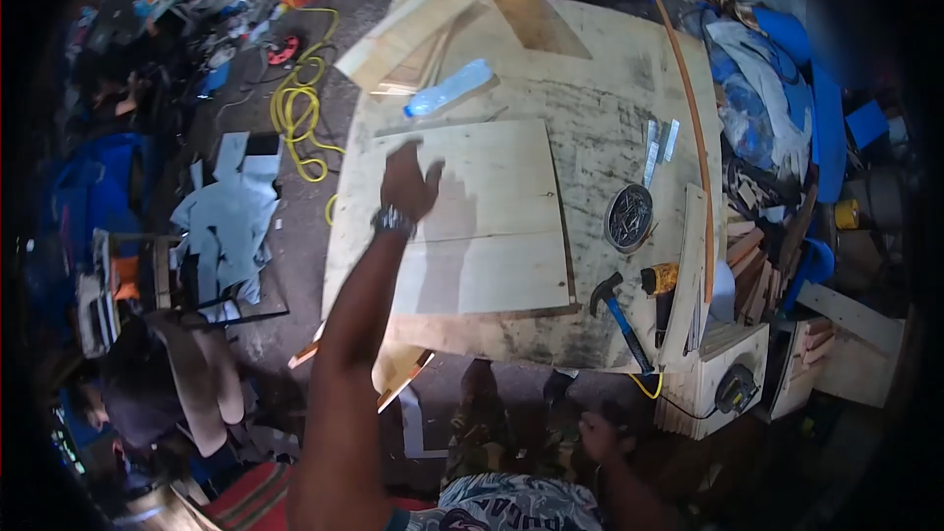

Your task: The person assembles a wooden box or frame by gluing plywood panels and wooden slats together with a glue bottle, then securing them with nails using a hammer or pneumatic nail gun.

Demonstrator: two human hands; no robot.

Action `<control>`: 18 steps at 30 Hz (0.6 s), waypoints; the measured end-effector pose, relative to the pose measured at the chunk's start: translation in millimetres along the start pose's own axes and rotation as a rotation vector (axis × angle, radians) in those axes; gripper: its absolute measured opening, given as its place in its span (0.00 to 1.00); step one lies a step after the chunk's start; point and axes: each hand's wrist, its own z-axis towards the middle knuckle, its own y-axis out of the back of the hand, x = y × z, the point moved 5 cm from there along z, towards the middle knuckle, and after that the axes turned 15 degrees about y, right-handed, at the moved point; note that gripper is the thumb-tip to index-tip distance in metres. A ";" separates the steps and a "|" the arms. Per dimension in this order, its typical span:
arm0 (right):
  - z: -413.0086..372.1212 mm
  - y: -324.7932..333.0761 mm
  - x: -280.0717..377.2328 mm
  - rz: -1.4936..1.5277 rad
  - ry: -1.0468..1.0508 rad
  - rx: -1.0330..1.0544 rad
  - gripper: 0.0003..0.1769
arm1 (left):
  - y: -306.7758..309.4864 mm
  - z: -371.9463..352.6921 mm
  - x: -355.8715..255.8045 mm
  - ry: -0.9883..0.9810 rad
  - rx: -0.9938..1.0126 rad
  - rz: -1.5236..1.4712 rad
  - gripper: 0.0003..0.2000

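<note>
My left hand (407, 182), with a watch on its wrist, reaches over a pale, square plywood panel (492, 187). Its fingers are stretched out and the thumb stands apart; a shadow falls on the panel beside it. The panel lies flat on the large worktable (610, 88), with a seam line across its lower half. Low in front of my body, in dim light, my right hand (600, 436) has its fingers curled. I cannot tell what, if anything, is inside them.
On the worktable lie a plastic bottle (448, 88), stacked boards (408, 34), a bowl of nails (628, 217), a blue-handled hammer (621, 320) and a yellow-and-black tool (661, 282). A long wooden strip (694, 118) runs along the right side. A yellow cord (298, 113) coils on the floor.
</note>
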 end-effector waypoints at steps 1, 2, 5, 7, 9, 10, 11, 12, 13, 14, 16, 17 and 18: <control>-9.3 -2.2 2.2 -0.017 -0.040 -0.040 0.16 | -37.5 36.6 8.8 -0.052 0.021 0.101 0.29; -14.9 -8.1 7.2 0.015 -0.143 -0.052 0.16 | -61.6 68.6 7.6 0.054 0.131 0.217 0.32; -31.0 -32.0 30.9 0.078 -0.362 -0.072 0.16 | -114.4 134.5 15.9 0.039 0.162 0.362 0.31; -22.4 -47.8 55.8 0.090 -0.379 -0.092 0.16 | -140.6 156.6 22.1 0.065 0.263 0.520 0.32; 0.3 -49.3 84.4 0.142 -0.395 -0.130 0.16 | -149.5 159.8 24.0 -0.056 0.174 0.599 0.29; 18.0 -44.1 97.5 0.164 -0.390 -0.146 0.15 | -152.7 164.6 26.3 -0.082 0.158 0.625 0.28; 39.7 -35.0 114.3 0.120 -0.292 -0.200 0.15 | -156.2 166.3 31.3 -0.063 0.244 0.566 0.26; 60.9 -26.1 132.8 0.084 -0.197 -0.253 0.14 | -157.2 166.4 34.1 -0.049 0.330 0.512 0.23; 87.4 -12.1 156.7 0.153 -0.143 -0.292 0.14 | -156.3 164.8 29.4 -0.043 0.419 0.458 0.21; 113.3 4.2 178.3 0.223 -0.096 -0.342 0.14 | -141.4 151.8 11.2 -0.079 0.440 0.245 0.20; 146.4 28.4 203.1 0.239 0.019 -0.404 0.21 | -111.5 92.0 -17.7 -0.092 0.583 -0.286 0.20; 167.4 41.8 222.4 0.438 0.058 -0.493 0.25 | -89.3 47.4 -45.5 -0.098 0.676 -0.480 0.19; 187.0 51.7 240.1 0.637 0.107 -0.580 0.29 | -71.0 3.4 -72.0 -0.094 0.772 -0.387 0.20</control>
